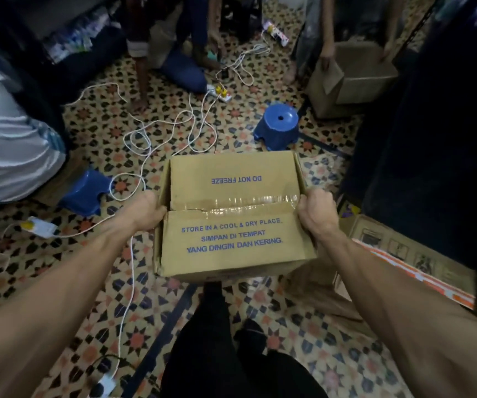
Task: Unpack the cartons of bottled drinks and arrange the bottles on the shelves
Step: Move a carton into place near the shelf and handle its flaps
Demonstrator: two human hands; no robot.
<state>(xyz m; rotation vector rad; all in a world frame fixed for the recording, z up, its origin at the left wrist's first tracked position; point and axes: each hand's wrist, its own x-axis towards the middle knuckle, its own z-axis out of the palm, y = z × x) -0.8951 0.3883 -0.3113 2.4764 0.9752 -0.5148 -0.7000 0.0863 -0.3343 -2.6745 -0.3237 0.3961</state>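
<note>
Straight ahead in the head view, the carton (pixel 233 216) sits between both arms, held in front of the person and, as far as I can judge, clear of the floor (pixel 303 334). The left hand (pixel 145 209) grips its left wall and the right hand (pixel 316 214) its right wall. Both are curled tight against the cardboard, with the fingertips hidden down the sides. Neither hand is nearer than the other; they sit level at the two ends of the taped seam.

That seam runs left to right across the top, and the flaps are closed, the near one printed with storage advice and the far one with "DO NOT FREEZE" upside down. The tape looks wrinkled and perhaps split toward the left, though I cannot be sure. No bottles show.

Below, the floor is patterned tile crossed by loose white cables (pixel 134 254), which could catch a foot or snag the carton if it is set down. A blue stool (pixel 279 126) stands just beyond the carton, and a second stool (pixel 86 192) lies tipped at the left. Flattened boxes (pixel 404 254) lie near right beside a dark unit (pixel 432 139), possibly the shelves. Far right, another person's hands hold an open box (pixel 358 76).
</note>
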